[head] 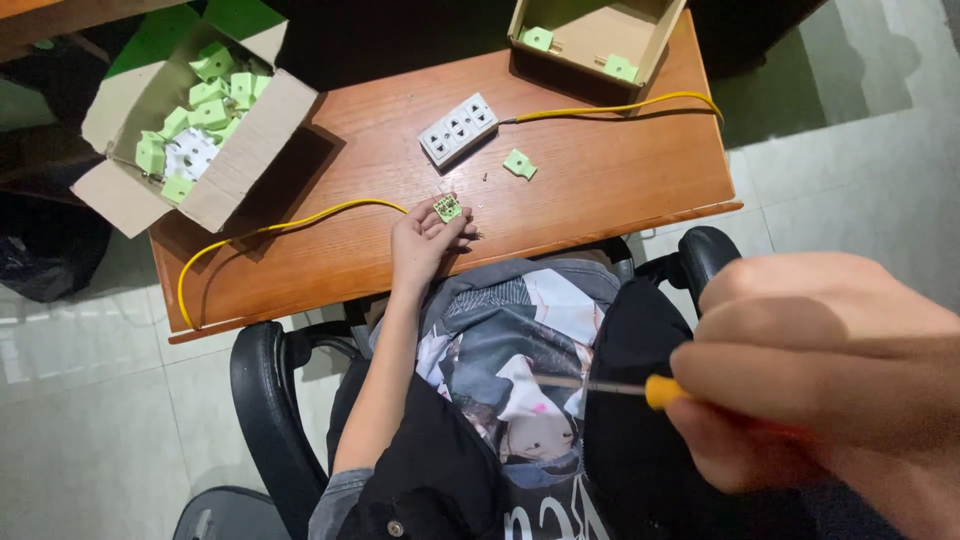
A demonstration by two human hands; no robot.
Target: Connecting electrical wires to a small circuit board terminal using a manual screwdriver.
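The small green socket insert (pixel 447 208) sat pinched in the left hand (pixel 425 240) at the bench (pixel 600 180) edge. The right hand (pixel 820 370), at 4 o'clock, gripped a screwdriver (pixel 610 385). Screw-driving seemed underway; next, the tip needs aligning.

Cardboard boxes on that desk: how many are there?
2: a big open box full of green parts at the desk's left corner, and a smaller open box at the far right edge.

Even overhead light; we note soft shadows under the cardboard box (pixel 190 130) and on the wooden table (pixel 600 180). Our right hand (pixel 820 380) looms blurred up close. Wide-angle bending at edges; tile floor glare mild.
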